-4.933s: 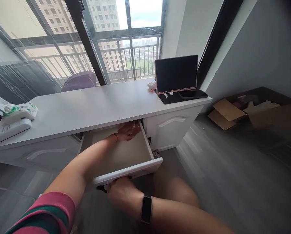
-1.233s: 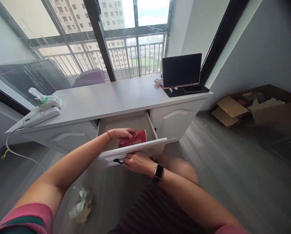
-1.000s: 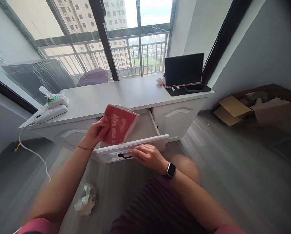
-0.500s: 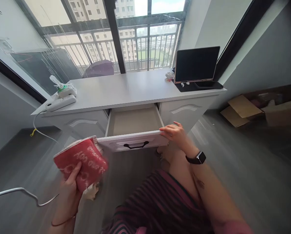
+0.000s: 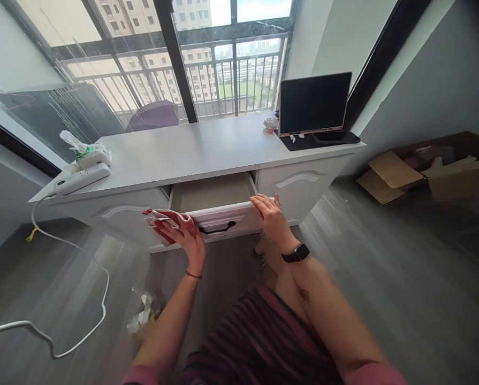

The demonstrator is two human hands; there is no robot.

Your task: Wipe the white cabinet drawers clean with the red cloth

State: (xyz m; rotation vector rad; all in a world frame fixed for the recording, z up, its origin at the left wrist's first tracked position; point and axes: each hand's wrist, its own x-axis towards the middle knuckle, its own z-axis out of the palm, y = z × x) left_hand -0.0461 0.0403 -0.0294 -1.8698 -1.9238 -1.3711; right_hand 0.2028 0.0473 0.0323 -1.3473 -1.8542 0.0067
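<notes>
A red cloth (image 5: 186, 220) with a whitish side is bunched in my left hand (image 5: 191, 243), up against the left end of the drawer front (image 5: 223, 216). My fingers are closed on the cloth and partly hidden in its folds. The white drawer stands partly pulled out of the desk and has a dark curved handle (image 5: 218, 228). My right hand (image 5: 273, 216) holds the right end of the drawer front, its fingers over the top edge. A strip of the bare drawer inside (image 5: 213, 192) shows behind the front.
On the white desk top (image 5: 191, 152) are a monitor (image 5: 315, 104), earbuds (image 5: 296, 138), a tissue pack (image 5: 92, 154) and a power strip (image 5: 82, 178). A white cable (image 5: 103, 289) runs over the floor at left, near crumpled plastic (image 5: 145, 315). An open cardboard box (image 5: 400, 174) sits at right.
My left hand has brought the cloth up and right onto the drawer's left end. The drawer has slid partway inward, with my right hand still at its right end.
</notes>
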